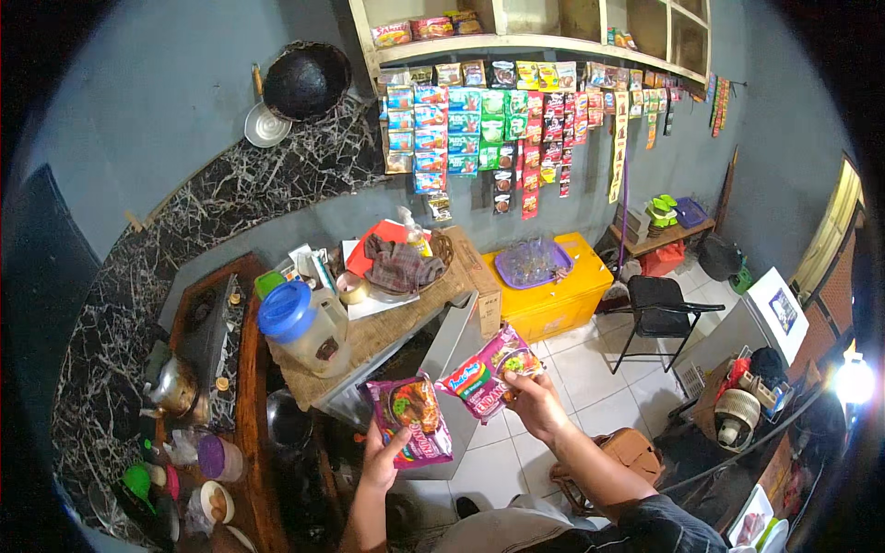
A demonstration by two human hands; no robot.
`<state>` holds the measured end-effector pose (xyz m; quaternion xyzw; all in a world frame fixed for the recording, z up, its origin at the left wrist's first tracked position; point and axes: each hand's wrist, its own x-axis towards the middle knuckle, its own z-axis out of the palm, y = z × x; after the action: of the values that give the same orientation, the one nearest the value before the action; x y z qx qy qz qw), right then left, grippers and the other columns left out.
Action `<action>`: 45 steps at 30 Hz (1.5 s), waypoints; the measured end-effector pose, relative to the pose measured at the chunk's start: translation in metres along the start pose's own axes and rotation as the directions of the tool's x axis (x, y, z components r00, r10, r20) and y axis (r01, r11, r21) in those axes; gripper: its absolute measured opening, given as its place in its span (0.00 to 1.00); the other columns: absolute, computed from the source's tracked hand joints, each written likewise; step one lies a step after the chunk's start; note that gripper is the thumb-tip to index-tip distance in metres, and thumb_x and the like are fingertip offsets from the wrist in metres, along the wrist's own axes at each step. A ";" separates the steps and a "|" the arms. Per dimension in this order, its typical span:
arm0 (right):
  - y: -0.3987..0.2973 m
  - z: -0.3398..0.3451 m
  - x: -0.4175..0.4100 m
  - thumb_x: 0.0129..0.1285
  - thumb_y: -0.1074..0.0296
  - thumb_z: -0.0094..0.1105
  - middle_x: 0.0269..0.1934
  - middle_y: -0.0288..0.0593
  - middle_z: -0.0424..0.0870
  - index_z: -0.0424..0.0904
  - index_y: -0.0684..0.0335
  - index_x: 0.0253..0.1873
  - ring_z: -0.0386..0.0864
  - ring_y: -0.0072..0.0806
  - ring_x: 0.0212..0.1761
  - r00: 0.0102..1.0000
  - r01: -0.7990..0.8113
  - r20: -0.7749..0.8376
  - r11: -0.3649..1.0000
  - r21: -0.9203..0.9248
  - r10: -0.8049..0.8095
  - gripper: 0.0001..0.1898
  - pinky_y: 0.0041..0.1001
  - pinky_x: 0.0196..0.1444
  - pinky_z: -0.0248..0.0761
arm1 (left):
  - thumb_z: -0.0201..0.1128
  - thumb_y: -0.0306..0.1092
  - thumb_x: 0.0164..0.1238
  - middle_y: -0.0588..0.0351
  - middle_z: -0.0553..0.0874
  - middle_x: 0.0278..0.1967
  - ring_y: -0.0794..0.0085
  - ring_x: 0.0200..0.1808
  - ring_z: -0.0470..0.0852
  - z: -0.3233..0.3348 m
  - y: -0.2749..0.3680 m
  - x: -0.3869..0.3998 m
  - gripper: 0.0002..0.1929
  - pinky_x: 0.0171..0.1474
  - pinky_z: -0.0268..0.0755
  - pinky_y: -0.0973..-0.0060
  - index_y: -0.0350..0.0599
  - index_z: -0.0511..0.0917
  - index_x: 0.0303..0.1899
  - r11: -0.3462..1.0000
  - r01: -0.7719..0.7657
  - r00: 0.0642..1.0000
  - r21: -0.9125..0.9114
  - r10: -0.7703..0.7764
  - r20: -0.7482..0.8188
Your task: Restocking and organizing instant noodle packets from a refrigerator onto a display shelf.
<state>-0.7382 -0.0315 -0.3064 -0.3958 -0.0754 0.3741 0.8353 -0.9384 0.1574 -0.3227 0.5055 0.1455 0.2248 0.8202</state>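
Note:
My left hand [382, 455] grips a purple Indomie instant noodle packet [422, 432] by its lower left side, thumb across the front. In my right hand [538, 406] is a second purple Indomie packet [477, 383], pinched near its right edge and tilted. The two packets are side by side, close at their near edges. Beyond them a grey metal door or panel [449, 345] juts out below a wooden tabletop [429, 307]. On that tabletop stands a clear plastic jug [332, 356] with a blue lid [285, 311].
A yellow box [553, 314] carries a purple tray [508, 282] of glasses. A black folding chair [657, 304] and a brown stool [626, 453] stand to the right. On the left, a gas stove [225, 345] and kettle [173, 387] sit by the wall. Sachet strips [463, 131] hang ahead.

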 end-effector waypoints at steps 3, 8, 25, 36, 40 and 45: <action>0.004 0.001 0.005 0.65 0.66 0.67 0.51 0.36 0.83 0.72 0.56 0.62 0.82 0.26 0.53 0.997 0.048 -0.057 0.999 0.023 -0.047 0.22 0.36 0.53 0.77 | 0.66 0.32 0.71 0.55 0.75 0.65 0.69 0.66 0.73 -0.007 -0.007 0.014 0.33 0.71 0.62 0.66 0.42 0.60 0.73 1.000 0.011 1.000 -0.025 -0.010 0.023; -0.008 -0.006 0.005 0.68 0.66 0.63 0.54 0.37 0.83 0.72 0.57 0.61 0.81 0.28 0.54 0.980 0.098 -0.181 0.993 0.069 -0.084 0.19 0.41 0.59 0.73 | 0.67 0.37 0.70 0.55 0.73 0.66 0.69 0.68 0.69 -0.006 -0.029 0.046 0.34 0.73 0.56 0.67 0.40 0.60 0.72 0.997 0.066 0.992 -0.047 -0.061 0.110; -0.151 -0.179 0.049 0.67 0.67 0.62 0.54 0.40 0.82 0.71 0.63 0.63 0.80 0.29 0.55 0.830 0.355 -0.470 0.934 0.028 -0.301 0.21 0.36 0.61 0.70 | 0.69 0.31 0.68 0.55 0.79 0.59 0.73 0.60 0.77 0.188 -0.105 0.208 0.30 0.66 0.68 0.70 0.39 0.64 0.68 0.982 0.132 0.958 0.138 -0.162 0.238; -0.247 -0.240 0.095 0.67 0.68 0.64 0.53 0.40 0.83 0.70 0.61 0.63 0.84 0.29 0.52 0.799 0.409 -0.489 0.912 0.014 -0.351 0.21 0.35 0.56 0.77 | 0.71 0.24 0.62 0.56 0.79 0.56 0.75 0.57 0.78 0.291 -0.122 0.288 0.30 0.62 0.72 0.72 0.40 0.66 0.65 0.975 0.021 0.936 0.222 -0.097 0.338; -0.267 -0.245 0.121 0.67 0.69 0.64 0.53 0.41 0.83 0.71 0.61 0.62 0.84 0.28 0.52 0.809 0.403 -0.469 0.915 0.005 -0.354 0.21 0.35 0.56 0.77 | 0.72 0.23 0.62 0.56 0.80 0.56 0.75 0.56 0.79 0.308 -0.123 0.325 0.31 0.62 0.72 0.72 0.40 0.67 0.65 0.973 0.013 0.932 0.230 -0.096 0.351; -0.301 -0.251 0.169 0.67 0.69 0.63 0.52 0.39 0.84 0.72 0.60 0.61 0.85 0.27 0.49 0.799 0.434 -0.447 0.900 -0.034 -0.402 0.20 0.31 0.51 0.79 | 0.72 0.22 0.61 0.56 0.80 0.56 0.74 0.56 0.80 0.329 -0.121 0.392 0.31 0.62 0.72 0.72 0.39 0.67 0.64 0.991 0.029 0.917 0.129 -0.078 0.392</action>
<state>-0.3422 -0.1904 -0.2888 -0.4142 0.0443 0.0830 0.9053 -0.4224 0.0612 -0.2889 0.5851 0.0038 0.0862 0.8064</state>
